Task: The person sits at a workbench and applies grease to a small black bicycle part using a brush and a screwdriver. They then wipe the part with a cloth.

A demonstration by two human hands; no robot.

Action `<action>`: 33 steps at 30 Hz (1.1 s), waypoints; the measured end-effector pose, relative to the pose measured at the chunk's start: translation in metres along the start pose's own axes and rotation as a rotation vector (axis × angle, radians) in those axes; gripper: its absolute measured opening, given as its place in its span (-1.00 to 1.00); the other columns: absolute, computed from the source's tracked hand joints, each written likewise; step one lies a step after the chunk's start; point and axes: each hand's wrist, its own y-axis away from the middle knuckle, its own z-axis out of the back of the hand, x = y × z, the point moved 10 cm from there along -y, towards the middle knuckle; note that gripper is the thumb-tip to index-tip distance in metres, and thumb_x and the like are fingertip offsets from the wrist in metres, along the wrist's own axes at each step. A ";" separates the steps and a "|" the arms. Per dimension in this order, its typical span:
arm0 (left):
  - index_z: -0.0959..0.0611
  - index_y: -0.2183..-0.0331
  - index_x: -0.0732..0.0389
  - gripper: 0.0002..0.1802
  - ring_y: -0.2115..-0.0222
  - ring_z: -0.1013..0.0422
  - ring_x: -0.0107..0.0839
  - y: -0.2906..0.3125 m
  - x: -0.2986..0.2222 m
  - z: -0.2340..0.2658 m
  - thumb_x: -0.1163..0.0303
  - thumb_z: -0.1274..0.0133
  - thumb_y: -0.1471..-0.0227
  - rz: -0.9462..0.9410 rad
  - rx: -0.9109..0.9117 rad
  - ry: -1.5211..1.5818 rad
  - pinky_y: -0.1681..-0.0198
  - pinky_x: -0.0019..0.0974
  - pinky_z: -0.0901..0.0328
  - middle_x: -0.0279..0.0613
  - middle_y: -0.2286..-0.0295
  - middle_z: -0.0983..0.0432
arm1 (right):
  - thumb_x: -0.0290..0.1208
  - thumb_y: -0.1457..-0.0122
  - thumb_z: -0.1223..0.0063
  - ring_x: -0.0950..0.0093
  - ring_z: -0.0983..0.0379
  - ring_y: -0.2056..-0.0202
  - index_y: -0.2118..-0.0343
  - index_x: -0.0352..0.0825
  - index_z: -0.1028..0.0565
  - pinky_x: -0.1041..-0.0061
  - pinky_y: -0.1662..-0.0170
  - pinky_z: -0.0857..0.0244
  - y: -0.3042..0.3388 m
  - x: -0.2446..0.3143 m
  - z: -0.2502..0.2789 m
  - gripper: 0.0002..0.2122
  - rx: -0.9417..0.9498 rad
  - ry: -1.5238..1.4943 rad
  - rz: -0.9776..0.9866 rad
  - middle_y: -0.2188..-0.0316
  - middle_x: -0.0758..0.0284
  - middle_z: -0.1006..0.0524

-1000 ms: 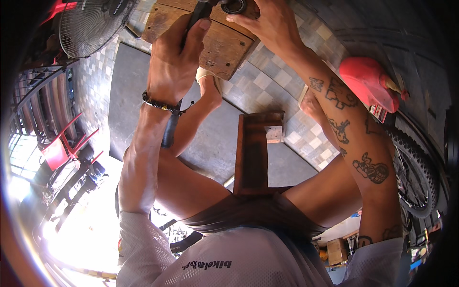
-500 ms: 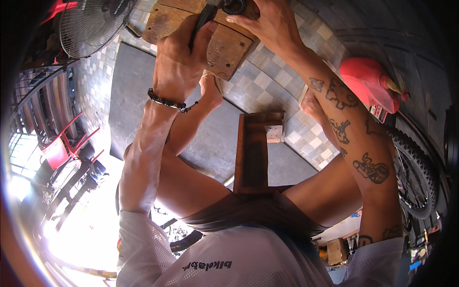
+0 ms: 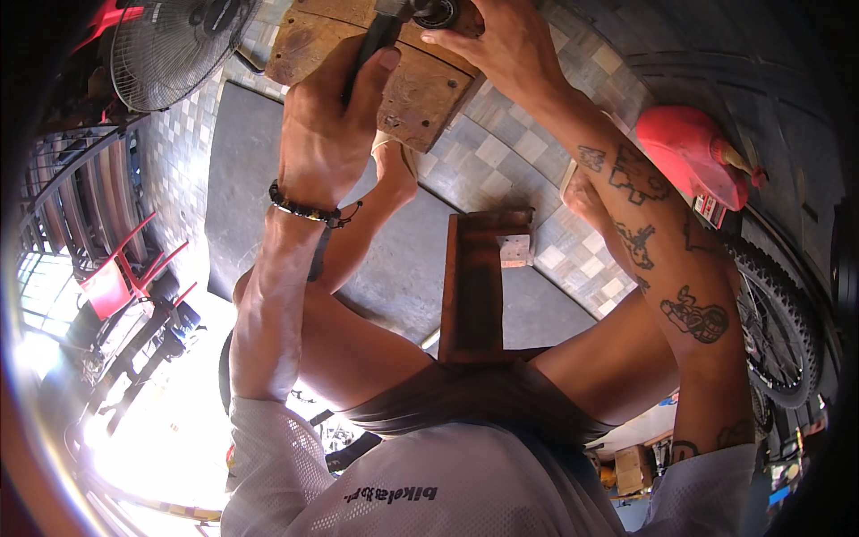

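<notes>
My left hand is closed around the dark handle of a hammer. The hammer's head, partly cut off by the upper edge, is right beside a dark ring-shaped part. That part is on a worn wooden block. My right hand has its thumb and fingers curved about the ring-shaped part from the right. Its fingertips are partly out of view, and the ring's exact kind is hard to make out.
A small wooden bench or frame stands between my legs. On the right are a red jug and a bicycle wheel. A fan stands at the far left, with a red chair nearer. A grey mat covers part of the tiled floor.
My left hand and wrist have shifted slightly left, and the hammer's handle has tilted with them. My right hand holds nearly the same place at the ring-shaped part.
</notes>
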 end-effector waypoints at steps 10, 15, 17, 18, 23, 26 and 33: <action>-0.70 0.03 0.22 -0.55 0.68 -0.16 -0.75 0.000 0.007 -0.010 0.02 -0.07 -0.38 -0.051 0.019 0.022 0.66 -0.50 -0.09 -0.49 0.65 -0.32 | -0.40 -0.01 -0.51 0.16 -0.48 0.04 0.06 -0.43 -0.50 0.24 -0.04 -0.39 0.001 0.002 0.002 -0.52 -0.005 0.022 0.029 0.07 0.15 -0.44; -0.69 0.12 0.25 -0.62 0.54 -0.50 -0.19 0.003 0.004 -0.004 0.10 -0.10 -0.34 -0.014 0.003 0.028 0.39 -0.14 -0.39 -0.02 0.55 -0.58 | -0.38 -0.01 -0.51 0.17 -0.48 0.04 0.06 -0.43 -0.50 0.25 -0.04 -0.39 0.001 0.004 0.003 -0.52 -0.029 0.009 0.030 0.07 0.16 -0.44; -0.69 0.12 0.25 -0.62 0.54 -0.49 -0.20 0.003 0.004 -0.007 0.10 -0.10 -0.34 -0.015 0.014 0.028 0.39 -0.15 -0.39 -0.03 0.55 -0.58 | -0.38 -0.02 -0.51 0.17 -0.48 0.04 0.05 -0.43 -0.50 0.25 -0.04 -0.40 0.000 0.002 0.002 -0.52 -0.017 0.015 0.009 0.07 0.17 -0.44; -0.70 0.12 0.25 -0.62 0.54 -0.48 -0.22 0.002 0.004 -0.009 0.10 -0.10 -0.34 -0.019 0.020 -0.001 0.39 -0.16 -0.39 -0.04 0.55 -0.58 | -0.37 -0.02 -0.51 0.18 -0.48 0.04 0.05 -0.43 -0.50 0.25 -0.04 -0.40 0.001 0.001 0.001 -0.52 -0.010 0.024 -0.005 0.07 0.17 -0.44; -0.70 0.14 0.26 -0.61 0.56 -0.46 -0.37 0.001 0.007 -0.011 0.10 -0.09 -0.35 -0.003 0.010 0.008 0.42 -0.21 -0.37 -0.14 0.58 -0.55 | -0.36 -0.03 -0.51 0.19 -0.48 0.04 0.06 -0.42 -0.50 0.26 -0.03 -0.40 0.001 0.001 0.001 -0.53 0.001 0.045 -0.023 0.07 0.18 -0.43; -0.70 0.10 0.24 -0.60 0.63 -0.35 -0.54 0.000 0.012 -0.007 0.08 -0.07 -0.37 0.039 0.000 0.075 0.54 -0.32 -0.27 -0.29 0.62 -0.45 | -0.35 -0.03 -0.51 0.18 -0.48 0.04 0.07 -0.41 -0.50 0.26 -0.02 -0.40 0.000 0.002 0.000 -0.53 -0.005 0.043 0.013 0.06 0.18 -0.43; -0.67 -0.01 0.25 -0.54 0.77 -0.13 -0.74 -0.012 0.017 0.014 0.05 -0.01 -0.41 0.074 -0.038 0.132 0.77 -0.51 -0.04 -0.50 0.66 -0.24 | -0.34 -0.03 -0.51 0.16 -0.48 0.05 0.05 -0.35 -0.50 0.24 -0.01 -0.41 0.001 -0.002 -0.002 -0.53 0.000 0.033 0.005 0.06 0.18 -0.44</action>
